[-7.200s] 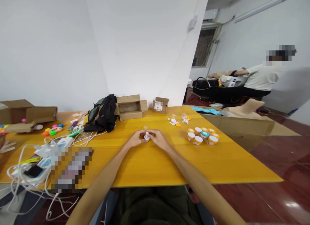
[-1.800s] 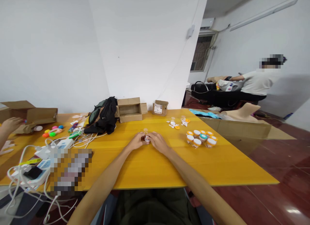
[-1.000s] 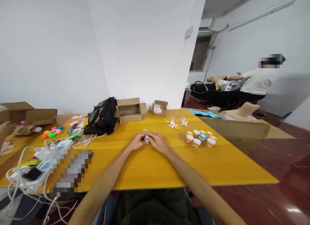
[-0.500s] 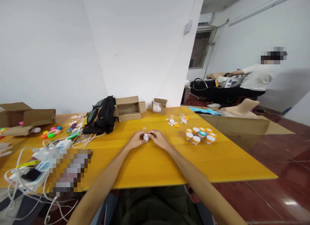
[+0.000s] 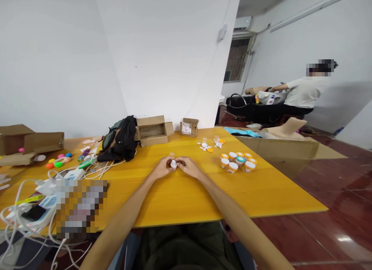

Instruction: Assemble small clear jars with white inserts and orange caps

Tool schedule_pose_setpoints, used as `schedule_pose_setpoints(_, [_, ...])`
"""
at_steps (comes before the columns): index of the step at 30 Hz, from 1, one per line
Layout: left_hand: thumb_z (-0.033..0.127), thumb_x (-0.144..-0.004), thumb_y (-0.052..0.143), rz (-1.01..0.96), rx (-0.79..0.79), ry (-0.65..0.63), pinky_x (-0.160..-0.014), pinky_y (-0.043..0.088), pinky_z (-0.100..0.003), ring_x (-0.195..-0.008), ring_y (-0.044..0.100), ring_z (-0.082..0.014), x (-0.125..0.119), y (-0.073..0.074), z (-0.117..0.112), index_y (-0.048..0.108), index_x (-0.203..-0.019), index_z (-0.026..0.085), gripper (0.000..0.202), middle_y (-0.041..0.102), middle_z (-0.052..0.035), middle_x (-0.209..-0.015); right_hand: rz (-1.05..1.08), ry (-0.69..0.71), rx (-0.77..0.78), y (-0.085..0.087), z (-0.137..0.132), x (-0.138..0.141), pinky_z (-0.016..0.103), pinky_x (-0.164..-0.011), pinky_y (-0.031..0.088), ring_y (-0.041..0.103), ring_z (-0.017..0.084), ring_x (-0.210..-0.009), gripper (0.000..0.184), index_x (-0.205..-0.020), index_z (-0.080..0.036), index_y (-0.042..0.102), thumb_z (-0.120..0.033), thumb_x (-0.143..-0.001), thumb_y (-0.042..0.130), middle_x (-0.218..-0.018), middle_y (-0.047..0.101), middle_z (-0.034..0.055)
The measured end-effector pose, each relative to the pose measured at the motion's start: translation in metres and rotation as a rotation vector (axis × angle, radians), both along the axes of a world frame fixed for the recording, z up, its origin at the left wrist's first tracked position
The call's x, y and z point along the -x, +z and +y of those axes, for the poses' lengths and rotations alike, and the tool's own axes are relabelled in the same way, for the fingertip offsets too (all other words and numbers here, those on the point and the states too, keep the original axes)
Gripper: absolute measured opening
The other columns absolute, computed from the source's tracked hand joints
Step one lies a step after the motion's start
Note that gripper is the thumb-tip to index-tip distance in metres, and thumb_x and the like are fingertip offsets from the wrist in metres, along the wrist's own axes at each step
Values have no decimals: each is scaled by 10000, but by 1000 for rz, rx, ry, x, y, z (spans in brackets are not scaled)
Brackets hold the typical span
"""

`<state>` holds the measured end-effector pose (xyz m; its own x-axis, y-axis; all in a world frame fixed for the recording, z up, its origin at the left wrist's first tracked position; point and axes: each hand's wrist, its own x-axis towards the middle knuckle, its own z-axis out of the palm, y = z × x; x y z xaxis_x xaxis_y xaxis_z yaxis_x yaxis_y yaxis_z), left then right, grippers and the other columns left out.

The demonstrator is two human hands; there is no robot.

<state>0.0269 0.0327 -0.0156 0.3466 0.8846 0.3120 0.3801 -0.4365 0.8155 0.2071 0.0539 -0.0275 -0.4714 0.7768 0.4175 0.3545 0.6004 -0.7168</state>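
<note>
My left hand [image 5: 161,169] and my right hand [image 5: 187,167] meet at the middle of the yellow table [image 5: 180,192]. Their fingertips pinch a small white piece [image 5: 173,164] between them; I cannot make out what it is. A cluster of several small jars with orange, white and teal lids [image 5: 237,161] stands to the right of my right hand. Farther back lie small white and orange loose bits [image 5: 209,144].
A black bag [image 5: 120,140] and open cardboard boxes [image 5: 152,129] sit at the table's back. White cables and power strips [image 5: 35,200] crowd the left side, with coloured balls [image 5: 58,161] behind. Another person in a white shirt [image 5: 305,93] works at the far right.
My hands have stayed together on the small white piece, shifting only slightly. Another person's hand seen at the far left edge earlier has gone from view.
</note>
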Motion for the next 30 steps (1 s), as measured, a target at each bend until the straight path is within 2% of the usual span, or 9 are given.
schedule_pose_setpoints(9, [165,-687,727,9,-15,1,-852,493,-327,-839,606,-180,1,-4,2,648,-911,176,238,668,-23,-877,-10,-48,24,-2,3,-3,314,-789,525,680,200,-830,247,-884,-214,728,-113,-786,525,-901,757,31])
schedule_pose_setpoints(13, [209,-702,750,-16,-19,-20,-863,494,-333,-854,617,-186,2,-4,3,658,-936,169,254,684,-41,-899,26,35,54,-3,2,-3,332,-839,519,677,218,-899,250,-958,-206,725,-137,-781,563,-980,753,43])
schedule_pose_setpoints(17, [231,-701,758,-8,-12,-10,-863,497,-335,-863,623,-192,2,-5,4,663,-952,174,275,691,-42,-914,43,147,101,-1,2,-5,344,-819,521,671,218,-858,215,-992,-189,719,-269,-831,601,-960,751,42])
schedule_pose_setpoints(20, [213,-696,748,1,-18,3,-870,499,-338,-878,628,-199,2,-6,4,667,-968,178,286,698,-46,-945,43,180,114,0,2,-7,333,-792,519,662,209,-834,229,-998,-181,712,-304,-820,637,-937,745,35])
schedule_pose_setpoints(26, [206,-692,736,26,-40,26,-882,499,-342,-892,622,-202,1,-6,2,668,-1012,181,329,699,-47,-969,32,94,103,0,1,-5,303,-742,514,651,193,-786,179,-934,-183,712,-242,-766,693,-879,733,34])
schedule_pose_setpoints(30, [222,-717,721,82,-98,37,-868,493,-343,-884,613,-210,-1,-4,-1,678,-952,193,240,686,-46,-919,47,72,119,0,-1,-3,303,-740,524,659,191,-787,160,-913,-189,709,-215,-756,700,-876,732,36])
